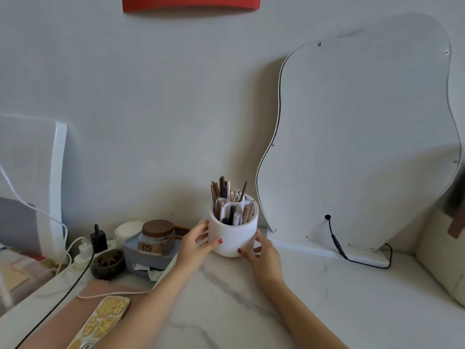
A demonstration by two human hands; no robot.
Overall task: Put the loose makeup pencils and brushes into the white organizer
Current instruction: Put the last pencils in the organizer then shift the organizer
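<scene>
**Both hands on the organizer**

Here, the white organizer [233,235] stands upright on the marble counter [226,298], near the wall, pencils and brushes [226,197] upright in its compartments. Left hand [198,241] and right hand [261,250] clasp its sides, thumbs across the front. A brown-lidded jar [157,238] sits just left.

Your left hand [198,241] and right hand [261,251] clasp the white organizer [234,235] upright on the marble counter [251,311]. Pencils and brushes [227,197] stand above your fingertips [219,241]. A brown-lidded jar [157,238] sits just outside your left fingers.
</scene>
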